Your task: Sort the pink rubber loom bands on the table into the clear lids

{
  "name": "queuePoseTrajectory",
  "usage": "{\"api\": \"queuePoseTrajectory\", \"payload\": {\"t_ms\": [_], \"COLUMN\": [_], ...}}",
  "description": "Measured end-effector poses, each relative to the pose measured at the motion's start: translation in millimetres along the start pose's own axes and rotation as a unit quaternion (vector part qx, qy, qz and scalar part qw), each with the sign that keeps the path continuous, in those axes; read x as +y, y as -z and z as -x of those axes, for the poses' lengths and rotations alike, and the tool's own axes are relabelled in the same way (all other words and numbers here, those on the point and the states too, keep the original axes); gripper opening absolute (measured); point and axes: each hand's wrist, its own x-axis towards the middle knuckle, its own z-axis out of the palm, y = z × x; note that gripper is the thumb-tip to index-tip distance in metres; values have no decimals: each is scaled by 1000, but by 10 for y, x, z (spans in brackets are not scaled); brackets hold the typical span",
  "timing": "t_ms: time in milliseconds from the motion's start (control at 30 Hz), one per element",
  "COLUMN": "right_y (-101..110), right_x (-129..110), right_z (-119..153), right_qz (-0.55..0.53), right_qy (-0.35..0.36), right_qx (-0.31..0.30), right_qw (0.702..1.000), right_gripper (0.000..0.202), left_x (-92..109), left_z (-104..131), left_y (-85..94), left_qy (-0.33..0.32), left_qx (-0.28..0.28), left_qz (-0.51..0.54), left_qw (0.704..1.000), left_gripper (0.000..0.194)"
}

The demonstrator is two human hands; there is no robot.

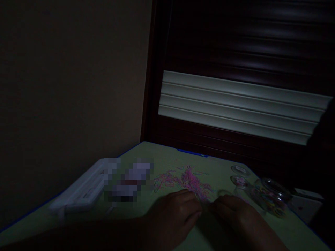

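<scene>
A loose pile of thin, small pink pieces [193, 183], with a few of other colours among them, is spread on the pale table [131, 218]. It is too dark to tell whether they are rubber bands or paper clips. My left hand [178, 213] is at the near edge of the pile, its fingers curled and pressed together. Close to its right, my right hand [237, 214] has its fingers bent inward and pinched. The fingertips of both hands nearly meet, and whatever may be between them is hidden.
A clear jar [273, 197] with colourful loops stands at the right, beside a small round container [239, 181] and a clear lid [240, 170]. A white, box-like object [81, 188] and a blurred-out item [132, 179] lie left. Wall and dark slatted panel border the table.
</scene>
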Motion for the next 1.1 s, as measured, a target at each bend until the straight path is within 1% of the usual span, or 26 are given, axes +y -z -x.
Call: {"api": "queuePoseTrajectory", "payload": {"t_ms": [167,300,400,467,533,600,667,733,833,900,1000,1100], "right_y": [-11,15,62,98,134,171,210,246,284,299,312,318], "right_x": [48,56,76,112,162,211,241,252,256,262,269,261], "right_z": [11,24,30,44,75,117,161,194,219,228,239,243], "right_qz": [0,4,6,34,84,136,187,221,251,263,271,271], "right_qy": [-15,-35,-64,-98,-130,-138,-155,-190,-244,-266,-285,-290], "right_qx": [3,18,-9,-17,-7,2,26,38,38,31,25,18], "right_qw": [1000,999,998,994,988,981,970,956,936,927,919,918], "right_gripper": [33,31,30,33,35,36,41,43,39,35,27,24], "left_x": [-16,-20,-17,-13,-9,-8,-10,-16,-29,-35,-34,-30], "left_z": [0,-3,-5,-4,-4,-3,-3,-1,3,8,14,15], "left_y": [-13,-5,2,7,12,14,13,8,-4,-8,-5,2], "left_qy": [11,13,15,12,10,7,1,-2,-1,-2,-2,-5], "left_qx": [4,2,0,-1,-2,-1,-1,0,3,2,-2,-3], "left_qz": [3,3,0,-2,-5,-6,-7,-9,-9,-10,-14,-18], "left_qw": [1000,1000,1000,1000,1000,1000,1000,1000,1000,1000,1000,1000], "left_gripper": [8,9,9,10,10,10,10,11,11,11,10,11]}}
